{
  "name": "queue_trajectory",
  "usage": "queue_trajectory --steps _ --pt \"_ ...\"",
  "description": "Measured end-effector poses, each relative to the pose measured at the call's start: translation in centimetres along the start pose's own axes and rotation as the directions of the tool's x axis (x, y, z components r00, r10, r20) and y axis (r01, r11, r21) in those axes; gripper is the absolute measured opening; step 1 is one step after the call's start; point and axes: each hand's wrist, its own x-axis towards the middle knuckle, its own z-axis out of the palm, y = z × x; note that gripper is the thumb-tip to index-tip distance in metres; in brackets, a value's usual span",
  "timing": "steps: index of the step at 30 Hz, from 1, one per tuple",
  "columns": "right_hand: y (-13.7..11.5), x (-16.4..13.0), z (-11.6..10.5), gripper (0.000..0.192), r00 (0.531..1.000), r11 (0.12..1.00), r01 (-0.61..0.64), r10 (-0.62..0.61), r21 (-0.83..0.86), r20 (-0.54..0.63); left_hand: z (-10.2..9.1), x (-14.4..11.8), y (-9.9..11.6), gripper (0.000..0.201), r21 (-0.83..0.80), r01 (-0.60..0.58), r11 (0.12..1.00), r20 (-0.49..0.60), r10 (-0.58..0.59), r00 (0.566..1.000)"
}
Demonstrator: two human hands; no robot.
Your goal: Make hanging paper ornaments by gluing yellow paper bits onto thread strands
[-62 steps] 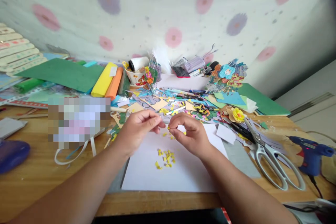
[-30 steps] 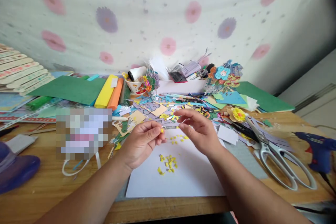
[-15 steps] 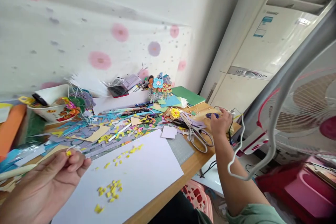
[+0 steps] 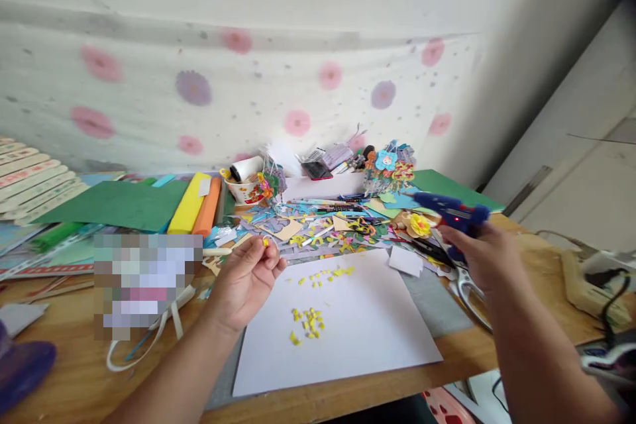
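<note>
My left hand [image 4: 246, 278] pinches a tiny yellow paper piece [image 4: 265, 242] between thumb and fingertips, just left of a white sheet [image 4: 348, 331]. Several small yellow paper bits [image 4: 308, 321] lie scattered on that sheet. My right hand [image 4: 484, 255] grips a blue glue gun [image 4: 450, 212] with a red light on its side, held above the table's right part, nozzle pointing left. Large scissors [image 4: 467, 291] lie under that hand, mostly hidden.
A heap of coloured paper scraps [image 4: 322, 222] and a yellow paper flower [image 4: 420, 224] lie behind the sheet. Green card [image 4: 119, 204], yellow and orange rolls [image 4: 199, 202], a cup [image 4: 243, 189] and a box of pens stand by the wall. A power strip [image 4: 591, 288] sits right.
My right hand left the yellow piece, reached far right, took up the blue glue gun and brought it back toward the sheet. My left hand kept hold of the yellow piece.
</note>
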Motion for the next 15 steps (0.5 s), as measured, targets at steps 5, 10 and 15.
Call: queue_trajectory --steps 5,10,15 --pt "-5.0 -2.6 8.2 0.026 0.882 0.946 -0.191 0.048 0.262 0.468 -0.5 0.1 0.2 0.026 -0.023 -0.052 0.998 -0.017 0.052 0.999" --pt "-7.3 -5.0 12.7 0.025 0.642 0.91 -0.295 -0.037 0.291 0.766 -1.1 0.5 0.0 0.023 -0.085 -0.074 0.994 -0.057 0.069 0.996" --pt "-6.1 -6.2 13.0 0.023 0.728 0.904 -0.337 0.074 0.263 0.681 -1.4 0.7 -0.6 0.02 -0.091 -0.069 0.993 -0.1 0.06 0.993"
